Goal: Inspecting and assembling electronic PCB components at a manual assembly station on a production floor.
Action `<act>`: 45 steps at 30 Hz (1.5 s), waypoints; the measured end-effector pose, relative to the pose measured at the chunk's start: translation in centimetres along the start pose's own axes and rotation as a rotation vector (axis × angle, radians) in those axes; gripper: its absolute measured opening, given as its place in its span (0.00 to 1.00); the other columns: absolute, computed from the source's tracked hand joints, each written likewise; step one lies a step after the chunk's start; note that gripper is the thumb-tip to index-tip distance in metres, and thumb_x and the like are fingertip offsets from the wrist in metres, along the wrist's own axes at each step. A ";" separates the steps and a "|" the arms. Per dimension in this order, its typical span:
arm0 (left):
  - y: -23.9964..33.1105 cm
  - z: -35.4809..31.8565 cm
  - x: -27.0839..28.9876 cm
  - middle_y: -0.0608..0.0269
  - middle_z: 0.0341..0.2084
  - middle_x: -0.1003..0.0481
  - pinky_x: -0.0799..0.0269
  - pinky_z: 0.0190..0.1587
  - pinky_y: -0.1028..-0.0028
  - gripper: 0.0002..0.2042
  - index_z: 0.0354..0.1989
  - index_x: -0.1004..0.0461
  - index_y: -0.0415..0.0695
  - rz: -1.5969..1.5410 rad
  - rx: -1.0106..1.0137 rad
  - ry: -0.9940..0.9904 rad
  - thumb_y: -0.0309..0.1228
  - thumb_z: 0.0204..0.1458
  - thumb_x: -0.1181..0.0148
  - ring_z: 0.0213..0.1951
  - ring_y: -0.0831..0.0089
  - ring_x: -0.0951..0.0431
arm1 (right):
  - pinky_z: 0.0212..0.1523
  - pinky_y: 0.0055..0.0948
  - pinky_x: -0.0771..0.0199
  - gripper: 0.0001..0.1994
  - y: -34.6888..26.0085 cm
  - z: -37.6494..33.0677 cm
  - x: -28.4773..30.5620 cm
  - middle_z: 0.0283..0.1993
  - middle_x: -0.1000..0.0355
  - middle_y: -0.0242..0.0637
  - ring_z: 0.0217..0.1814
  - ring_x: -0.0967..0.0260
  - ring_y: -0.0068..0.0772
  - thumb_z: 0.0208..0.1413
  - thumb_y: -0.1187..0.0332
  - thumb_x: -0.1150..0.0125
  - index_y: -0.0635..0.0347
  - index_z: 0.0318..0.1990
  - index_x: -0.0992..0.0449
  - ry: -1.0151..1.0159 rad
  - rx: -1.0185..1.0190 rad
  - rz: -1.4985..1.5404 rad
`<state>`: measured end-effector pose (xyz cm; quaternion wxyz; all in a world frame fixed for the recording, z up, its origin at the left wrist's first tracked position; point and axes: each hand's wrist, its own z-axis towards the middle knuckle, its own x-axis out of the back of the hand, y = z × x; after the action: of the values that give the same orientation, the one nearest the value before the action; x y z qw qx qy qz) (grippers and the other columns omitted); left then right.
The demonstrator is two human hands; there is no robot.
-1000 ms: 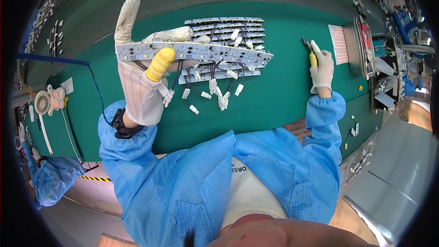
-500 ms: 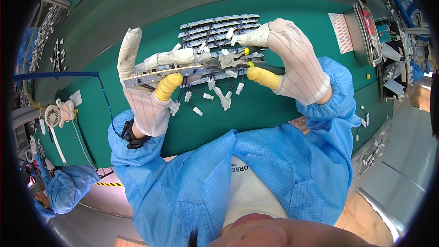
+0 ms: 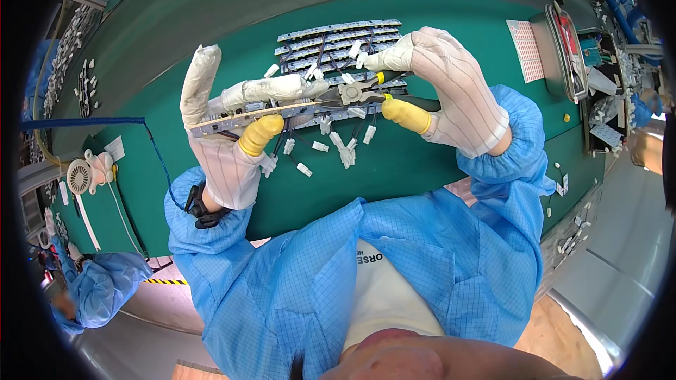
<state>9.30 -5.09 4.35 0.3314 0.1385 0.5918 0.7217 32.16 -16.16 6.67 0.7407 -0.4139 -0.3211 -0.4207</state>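
Note:
My left hand, in a thin striped glove with wrapped fingertips, pinches a narrow circuit board strip between thumb and fingers, its index finger pointing up. In my right hand, gloved alike, are pliers with black and yellow handles; the handles are spread between thumb and fingers. The pliers' jaws meet the right end of the held strip; what they grip, if anything, is too small to tell. White wire connectors dangle below. Behind lie several parallel circuit board strips with dark wires and white plugs.
A metal tin stands at the right beside a red-printed label sheet. At the left are a small round fan and a blue cord running to my left wrist. A co-worker's blue sleeve shows lower left.
The held strip has tipped slightly, so more of its brown edge shows. Both hands and the pliers have barely shifted.

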 end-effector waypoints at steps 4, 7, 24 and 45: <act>-0.1 0.2 0.1 0.46 0.39 0.27 0.20 0.37 0.59 0.43 0.66 0.64 0.47 0.006 -0.010 -0.027 0.31 0.48 0.37 0.39 0.58 0.22 | 0.56 0.41 0.38 0.22 0.1 0.0 0.1 0.41 0.30 0.38 0.46 0.34 0.43 0.40 0.56 0.32 0.54 0.42 0.28 -0.011 0.000 0.018; -0.2 0.2 0.3 0.46 0.40 0.27 0.20 0.37 0.58 0.44 0.66 0.65 0.48 0.030 -0.017 -0.028 0.31 0.48 0.36 0.39 0.58 0.22 | 0.56 0.41 0.38 0.23 0.2 0.0 0.0 0.41 0.30 0.39 0.46 0.33 0.43 0.39 0.56 0.32 0.54 0.43 0.28 -0.003 0.013 -0.002; 0.4 1.4 -0.5 0.43 0.39 0.27 0.21 0.38 0.58 0.41 0.65 0.61 0.45 -0.085 0.180 0.007 0.28 0.48 0.38 0.40 0.49 0.23 | 0.46 0.35 0.35 0.19 3.1 -0.2 -0.6 0.37 0.29 0.38 0.40 0.34 0.41 0.47 0.60 0.37 0.56 0.46 0.28 0.124 -0.104 -0.102; 1.2 2.4 1.0 0.47 0.45 0.29 0.29 0.51 0.60 0.48 0.65 0.62 0.40 -0.274 -0.038 0.039 0.37 0.42 0.31 0.48 0.56 0.26 | 0.20 0.13 0.39 0.23 -0.9 2.6 0.0 0.27 0.32 0.32 0.20 0.38 0.16 0.56 0.54 0.43 0.65 0.49 0.31 0.088 -0.585 0.937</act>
<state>9.57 -2.72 5.95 0.4178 0.0362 0.5975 0.6835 31.05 -14.16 8.15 0.7155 -0.6829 0.0589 -0.1348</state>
